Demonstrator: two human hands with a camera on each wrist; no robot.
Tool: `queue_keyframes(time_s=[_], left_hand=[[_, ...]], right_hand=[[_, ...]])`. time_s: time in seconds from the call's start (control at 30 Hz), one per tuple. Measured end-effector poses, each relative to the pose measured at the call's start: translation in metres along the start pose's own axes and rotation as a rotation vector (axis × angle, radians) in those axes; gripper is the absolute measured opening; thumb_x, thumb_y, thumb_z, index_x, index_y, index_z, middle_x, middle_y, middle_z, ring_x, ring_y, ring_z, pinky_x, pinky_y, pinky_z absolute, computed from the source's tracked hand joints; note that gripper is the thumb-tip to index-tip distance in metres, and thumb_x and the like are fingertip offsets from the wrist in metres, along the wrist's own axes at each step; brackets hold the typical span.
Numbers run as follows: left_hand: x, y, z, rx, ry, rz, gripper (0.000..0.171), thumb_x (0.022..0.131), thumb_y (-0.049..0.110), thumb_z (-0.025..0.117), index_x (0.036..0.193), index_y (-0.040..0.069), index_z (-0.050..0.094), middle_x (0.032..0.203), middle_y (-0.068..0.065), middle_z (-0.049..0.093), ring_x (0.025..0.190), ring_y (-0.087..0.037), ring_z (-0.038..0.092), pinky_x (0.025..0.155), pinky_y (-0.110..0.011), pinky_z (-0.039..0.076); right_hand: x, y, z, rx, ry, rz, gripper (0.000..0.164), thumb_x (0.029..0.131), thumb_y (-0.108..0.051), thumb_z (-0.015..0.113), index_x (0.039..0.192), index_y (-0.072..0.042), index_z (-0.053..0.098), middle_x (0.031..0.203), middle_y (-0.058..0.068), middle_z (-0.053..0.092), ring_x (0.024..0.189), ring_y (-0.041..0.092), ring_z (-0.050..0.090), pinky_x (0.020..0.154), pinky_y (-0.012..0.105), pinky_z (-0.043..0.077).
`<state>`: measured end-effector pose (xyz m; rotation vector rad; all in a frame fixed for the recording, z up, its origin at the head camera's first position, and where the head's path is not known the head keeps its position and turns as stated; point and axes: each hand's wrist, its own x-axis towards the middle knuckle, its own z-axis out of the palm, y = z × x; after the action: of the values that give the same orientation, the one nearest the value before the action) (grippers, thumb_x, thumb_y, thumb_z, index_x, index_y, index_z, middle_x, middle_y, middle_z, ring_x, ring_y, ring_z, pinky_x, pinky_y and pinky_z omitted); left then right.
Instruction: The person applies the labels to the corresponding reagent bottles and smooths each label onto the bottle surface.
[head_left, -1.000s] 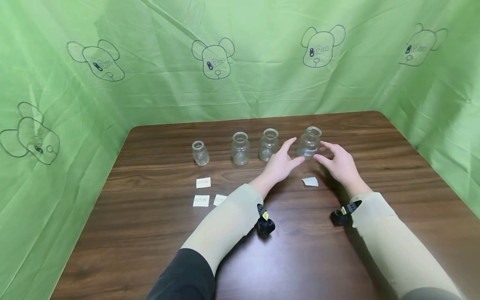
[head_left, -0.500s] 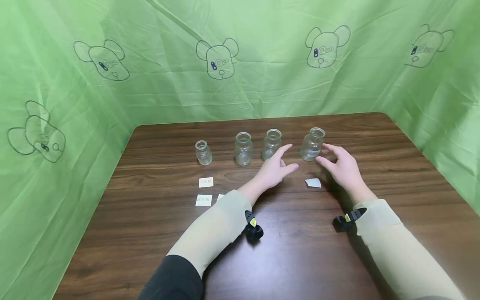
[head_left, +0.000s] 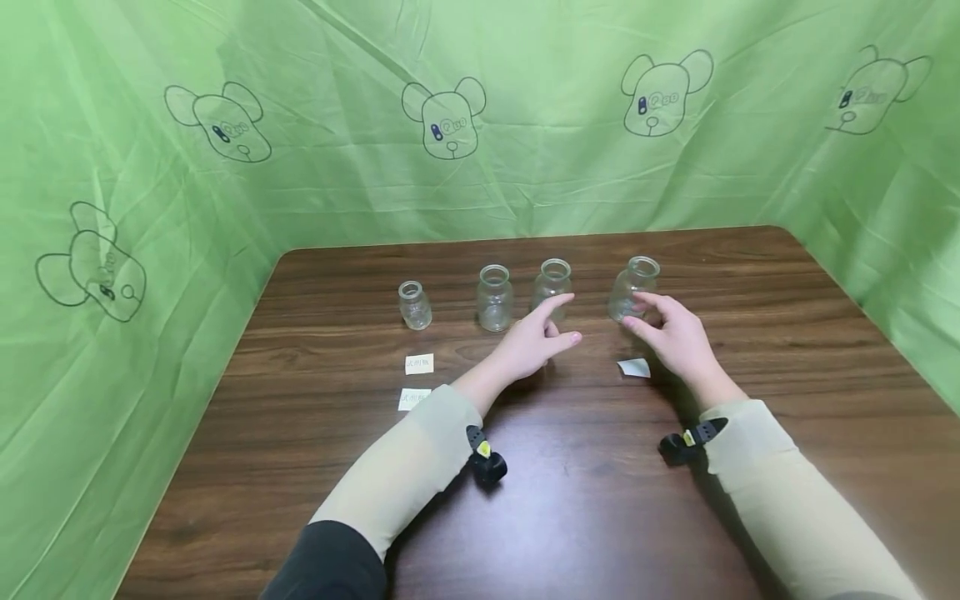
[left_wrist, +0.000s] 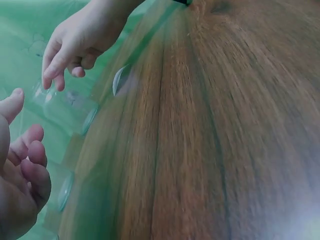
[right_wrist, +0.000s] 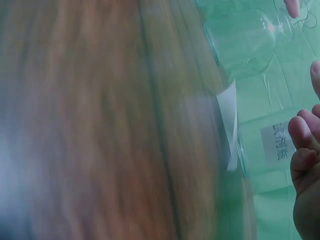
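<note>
A clear glass jar (head_left: pixel 621 293) stands at the right end of a row on the table. My right hand (head_left: pixel 681 340) hovers just in front of it, thumb and fingers apart; whether a fingertip touches the glass I cannot tell. In the right wrist view, a white label (right_wrist: pixel 276 143) with handwritten characters is stuck on that jar. My left hand (head_left: pixel 525 343) is in the air before another jar (head_left: pixel 552 275), partly hiding it, with index finger and thumb extended and nothing held. A curled white paper slip (head_left: pixel 634 367) lies between the hands and the right jar.
Further left stand a third jar (head_left: pixel 495 302) and a smaller one (head_left: pixel 416 308). Two white labels with writing, one nearer the jars (head_left: pixel 419 364) and one partly beside my left sleeve (head_left: pixel 412 400), lie on the wooden table (head_left: pixel 247 442). Green cloth (head_left: pixel 525 192) hangs behind.
My left hand has drawn back left, away from the rightmost jar. My right hand has stayed near that jar, its fingers now in front of it. The view has shifted slightly.
</note>
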<state>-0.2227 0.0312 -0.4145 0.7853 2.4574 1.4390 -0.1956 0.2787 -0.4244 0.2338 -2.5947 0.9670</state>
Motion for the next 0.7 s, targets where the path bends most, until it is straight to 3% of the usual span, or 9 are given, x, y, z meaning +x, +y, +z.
queue_keyframes(time_s=[0.17, 0.37, 0.7], left_hand=[[-0.007, -0.009, -0.007, -0.039, 0.011, -0.021, 0.064, 0.087, 0.033, 0.066, 0.143, 0.026, 0.035, 0.072, -0.002, 0.055, 0.05, -0.014, 0.05, 0.049, -0.028, 0.044], [-0.016, -0.015, -0.016, -0.022, 0.018, -0.056, 0.061, 0.088, 0.033, 0.065, 0.142, 0.027, 0.037, 0.074, -0.003, 0.056, 0.05, -0.015, 0.051, 0.05, -0.029, 0.045], [-0.029, -0.03, -0.037, -0.013, 0.08, -0.08, 0.058, 0.088, 0.033, 0.065, 0.14, 0.022, 0.042, 0.079, -0.001, 0.055, 0.061, -0.013, 0.05, 0.059, -0.029, 0.044]], right_hand=[[0.001, -0.005, 0.005, 0.038, -0.007, -0.016, 0.045, 0.085, -0.021, 0.07, 0.124, -0.003, 0.057, 0.101, 0.014, 0.064, 0.075, 0.019, 0.057, 0.064, 0.021, 0.04], [0.002, -0.008, 0.01, 0.067, -0.026, -0.015, 0.043, 0.085, -0.022, 0.07, 0.122, -0.002, 0.058, 0.101, 0.012, 0.066, 0.074, 0.011, 0.057, 0.064, 0.017, 0.041], [0.0, -0.014, 0.017, 0.104, -0.07, 0.016, 0.041, 0.087, -0.028, 0.068, 0.119, -0.003, 0.06, 0.097, 0.008, 0.066, 0.077, 0.013, 0.057, 0.066, 0.02, 0.043]])
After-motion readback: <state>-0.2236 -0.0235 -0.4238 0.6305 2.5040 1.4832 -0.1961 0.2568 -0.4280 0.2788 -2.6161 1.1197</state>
